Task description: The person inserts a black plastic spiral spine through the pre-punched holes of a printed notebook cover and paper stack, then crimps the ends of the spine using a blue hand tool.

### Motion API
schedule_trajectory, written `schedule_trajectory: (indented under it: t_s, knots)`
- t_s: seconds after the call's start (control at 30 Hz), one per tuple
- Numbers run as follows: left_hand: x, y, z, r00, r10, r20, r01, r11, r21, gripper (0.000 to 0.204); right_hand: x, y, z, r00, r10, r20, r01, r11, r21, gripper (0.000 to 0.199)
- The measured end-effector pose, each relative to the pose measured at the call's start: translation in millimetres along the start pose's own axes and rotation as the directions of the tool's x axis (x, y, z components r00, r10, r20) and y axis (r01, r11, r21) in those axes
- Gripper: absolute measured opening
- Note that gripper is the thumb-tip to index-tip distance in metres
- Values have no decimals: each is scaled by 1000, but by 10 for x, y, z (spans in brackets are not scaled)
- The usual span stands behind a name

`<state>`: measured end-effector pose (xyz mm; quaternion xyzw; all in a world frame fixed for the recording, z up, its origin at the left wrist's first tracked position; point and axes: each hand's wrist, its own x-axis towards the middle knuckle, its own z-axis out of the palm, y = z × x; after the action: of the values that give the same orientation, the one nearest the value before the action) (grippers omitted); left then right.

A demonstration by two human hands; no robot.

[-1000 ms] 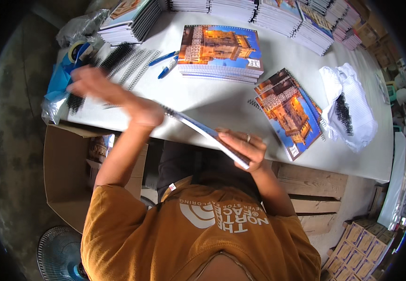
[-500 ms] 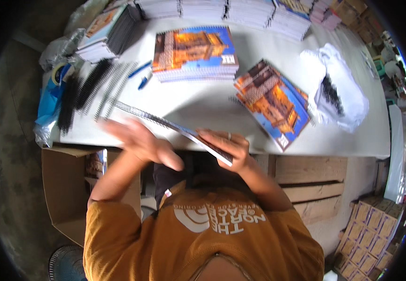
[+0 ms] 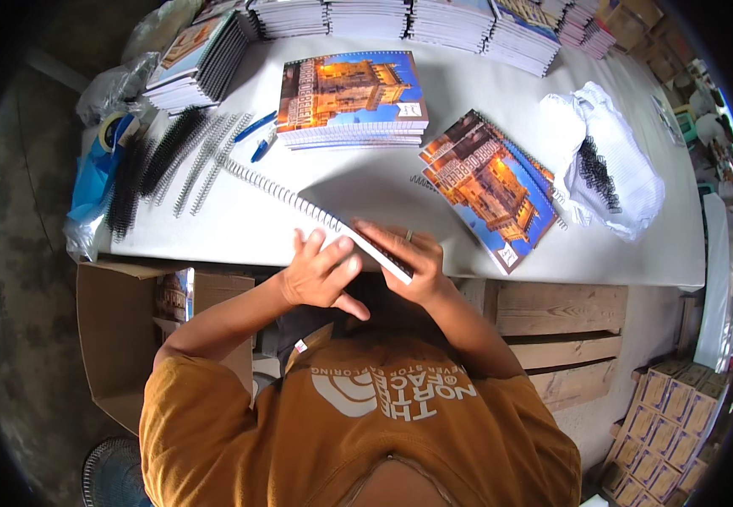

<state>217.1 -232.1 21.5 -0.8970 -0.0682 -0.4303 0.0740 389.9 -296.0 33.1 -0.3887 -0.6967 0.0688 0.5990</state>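
Left hand (image 3: pixel 320 272) and right hand (image 3: pixel 413 264) gripping spiral-bound notebook (image 3: pixel 316 213) over white table (image 3: pixel 299 237); cardboard box (image 3: pixel 117 338) below left, concrete floor.

White table (image 3: pixel 239 228): notebook stacks (image 3: pixel 351 101), binding coils (image 3: pixel 159 156)

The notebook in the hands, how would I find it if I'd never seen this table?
Start at the white table and go to its near edge, in front of the person in the orange shirt. There the left hand and right hand hold one spiral notebook. Unlike the flat stacks behind, it is tilted edge-on, coil showing.
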Motion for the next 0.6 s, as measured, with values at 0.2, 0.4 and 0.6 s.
schedule_trajectory:
  t_s: [0.2, 0.4, 0.6]
  knots:
    - [-1, -307, 29, 951, -310, -1, 308, 945, -112, 97, 67, -100, 99, 1000, 5, 27, -5, 1000, 11, 33]
    - [511, -454, -241, 970, 7, -242, 56, 966, 254, 86, -20, -57, 134, 998, 57, 25, -58, 997, 42, 46]
    - [-55, 89, 126, 997, 73, 21, -73, 997, 2, 101, 40, -54, 52, 991, 133, 3, -133, 990, 48, 42]
